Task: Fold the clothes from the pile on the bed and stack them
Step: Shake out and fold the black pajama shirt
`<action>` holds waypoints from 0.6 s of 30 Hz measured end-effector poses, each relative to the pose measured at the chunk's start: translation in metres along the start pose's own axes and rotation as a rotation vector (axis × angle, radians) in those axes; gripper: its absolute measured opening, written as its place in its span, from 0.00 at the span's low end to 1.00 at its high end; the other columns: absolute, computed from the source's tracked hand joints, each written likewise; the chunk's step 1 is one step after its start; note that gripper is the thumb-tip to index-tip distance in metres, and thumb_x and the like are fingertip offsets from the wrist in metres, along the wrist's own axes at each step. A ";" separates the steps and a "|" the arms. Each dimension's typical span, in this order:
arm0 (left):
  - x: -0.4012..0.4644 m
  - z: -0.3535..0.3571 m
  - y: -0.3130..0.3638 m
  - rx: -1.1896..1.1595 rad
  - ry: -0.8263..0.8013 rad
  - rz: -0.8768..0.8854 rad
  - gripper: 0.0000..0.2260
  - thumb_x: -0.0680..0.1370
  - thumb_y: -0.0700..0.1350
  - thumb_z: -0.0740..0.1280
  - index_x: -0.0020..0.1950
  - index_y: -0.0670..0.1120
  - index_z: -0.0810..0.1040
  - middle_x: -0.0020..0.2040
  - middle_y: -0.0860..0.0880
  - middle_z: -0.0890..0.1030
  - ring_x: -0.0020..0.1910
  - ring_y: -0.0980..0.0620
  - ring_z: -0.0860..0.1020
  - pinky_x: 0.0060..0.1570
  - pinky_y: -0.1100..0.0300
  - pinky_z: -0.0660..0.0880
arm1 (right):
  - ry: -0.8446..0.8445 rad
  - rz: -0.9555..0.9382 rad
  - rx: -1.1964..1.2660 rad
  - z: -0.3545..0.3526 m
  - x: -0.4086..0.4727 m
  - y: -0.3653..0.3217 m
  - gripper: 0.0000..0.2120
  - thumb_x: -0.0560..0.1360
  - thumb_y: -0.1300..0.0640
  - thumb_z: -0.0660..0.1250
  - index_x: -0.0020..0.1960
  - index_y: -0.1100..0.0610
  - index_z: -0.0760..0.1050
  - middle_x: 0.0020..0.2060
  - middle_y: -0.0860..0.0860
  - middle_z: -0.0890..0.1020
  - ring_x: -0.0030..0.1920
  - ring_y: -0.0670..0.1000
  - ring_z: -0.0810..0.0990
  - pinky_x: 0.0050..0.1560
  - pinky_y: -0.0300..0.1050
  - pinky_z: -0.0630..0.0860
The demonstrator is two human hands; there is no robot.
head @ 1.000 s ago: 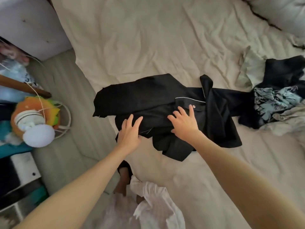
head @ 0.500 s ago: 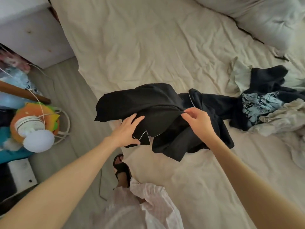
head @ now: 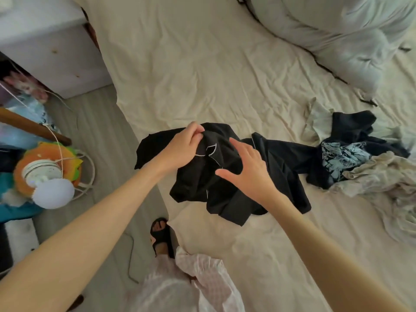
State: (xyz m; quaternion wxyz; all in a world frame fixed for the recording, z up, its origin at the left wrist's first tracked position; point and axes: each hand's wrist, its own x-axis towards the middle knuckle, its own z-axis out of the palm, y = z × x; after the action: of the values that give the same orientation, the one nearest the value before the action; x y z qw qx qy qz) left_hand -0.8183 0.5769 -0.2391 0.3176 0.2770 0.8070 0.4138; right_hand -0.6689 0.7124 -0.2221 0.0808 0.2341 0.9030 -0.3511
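Two hands on the black piped shirt (head: 225, 176) at the bed's (head: 202, 75) near edge. My left hand (head: 184, 145) pinched its top fold; right hand (head: 245, 170) hovered spread just right. Shirt's length ran rightward toward the clothes pile (head: 360, 154); right hand nearer.

A single head-worn wide-angle view looks steeply down, close over the bed (head: 202, 75) edge and floor (head: 101, 136).

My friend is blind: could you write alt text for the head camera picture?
A person's left hand pinches a crumpled black garment on a cream bed sheet while the open right hand hovers over it. An unfolded clothes pile lies to the right.
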 end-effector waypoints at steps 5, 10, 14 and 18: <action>-0.011 -0.048 0.087 0.053 -0.027 0.199 0.06 0.80 0.41 0.60 0.49 0.46 0.76 0.43 0.55 0.78 0.42 0.62 0.75 0.43 0.69 0.70 | 0.216 -0.168 0.042 -0.042 0.013 -0.071 0.21 0.75 0.50 0.67 0.67 0.52 0.71 0.57 0.48 0.77 0.59 0.49 0.73 0.59 0.43 0.67; -0.049 -0.083 0.137 -0.011 0.070 0.316 0.01 0.77 0.47 0.66 0.46 0.53 0.74 0.41 0.57 0.77 0.40 0.64 0.75 0.43 0.73 0.69 | 0.149 -0.132 0.340 -0.102 -0.004 -0.118 0.08 0.76 0.62 0.65 0.46 0.51 0.80 0.37 0.41 0.81 0.40 0.38 0.78 0.44 0.30 0.71; -0.081 -0.097 0.157 -0.027 0.017 0.313 0.14 0.68 0.56 0.71 0.48 0.64 0.69 0.46 0.62 0.75 0.46 0.68 0.73 0.44 0.77 0.68 | 0.025 -0.117 0.604 -0.147 -0.026 -0.148 0.09 0.77 0.64 0.63 0.45 0.55 0.80 0.38 0.49 0.83 0.41 0.47 0.81 0.48 0.42 0.77; -0.093 -0.117 0.167 -0.008 0.107 0.307 0.12 0.76 0.48 0.67 0.35 0.55 0.69 0.30 0.60 0.72 0.31 0.65 0.71 0.34 0.73 0.66 | -0.003 -0.047 0.959 -0.184 -0.040 -0.173 0.12 0.78 0.62 0.60 0.39 0.57 0.79 0.30 0.50 0.79 0.33 0.47 0.78 0.36 0.38 0.74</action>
State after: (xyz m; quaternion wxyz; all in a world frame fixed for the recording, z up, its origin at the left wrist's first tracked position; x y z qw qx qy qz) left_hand -0.8151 0.5375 -0.0186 0.2082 0.3732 0.7693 0.4749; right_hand -0.7131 0.7101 0.0297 -0.0430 0.2242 0.6443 -0.7299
